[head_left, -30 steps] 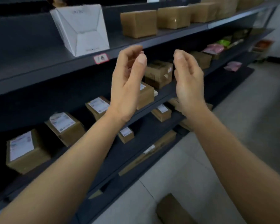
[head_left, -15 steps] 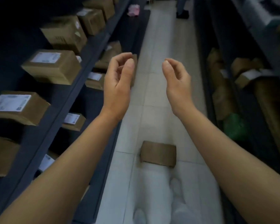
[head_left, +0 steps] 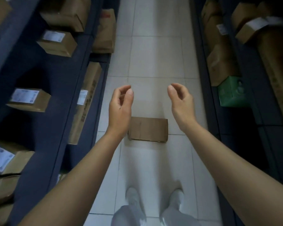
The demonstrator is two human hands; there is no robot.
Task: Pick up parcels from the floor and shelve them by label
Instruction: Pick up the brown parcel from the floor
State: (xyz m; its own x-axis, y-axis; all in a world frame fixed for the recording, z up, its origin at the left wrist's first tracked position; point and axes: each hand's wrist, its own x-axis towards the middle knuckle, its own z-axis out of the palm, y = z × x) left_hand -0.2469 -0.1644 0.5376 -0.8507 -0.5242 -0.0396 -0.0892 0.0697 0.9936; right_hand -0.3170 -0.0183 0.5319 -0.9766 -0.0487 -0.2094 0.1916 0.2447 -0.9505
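Since a moment ago my view has swung from the shelves down to the floor, and both hands have dropped lower and moved a bit further apart. Now I look almost straight down the aisle.

My left hand (head_left: 120, 108) and my right hand (head_left: 180, 103) are both bare and hold nothing — the fingers are softly curled, thumbs up, with a wide gap between the two hands. They hang in the air above the floor, not touching anything.

One brown parcel (head_left: 148, 129) lies flat on the floor tiles (head_left: 155, 54), just in front of my white shoes (head_left: 132, 199). From here it sits between my two wrists. I see no label on its top side, so I cannot tell yet which shelf it belongs to.

I think this parcel is the next one to do. Many boxes with white labels already sit on the dark left shelves (head_left: 59, 88), so a good part of the job looks done. This one is not picked up yet — I would bend down, grab it on both sides, then find its label.

The floor is pale, smooth tile. The aisle is narrow and dim, and the right shelves (head_left: 207, 88) hold big brown boxes and a green box (head_left: 232, 92).
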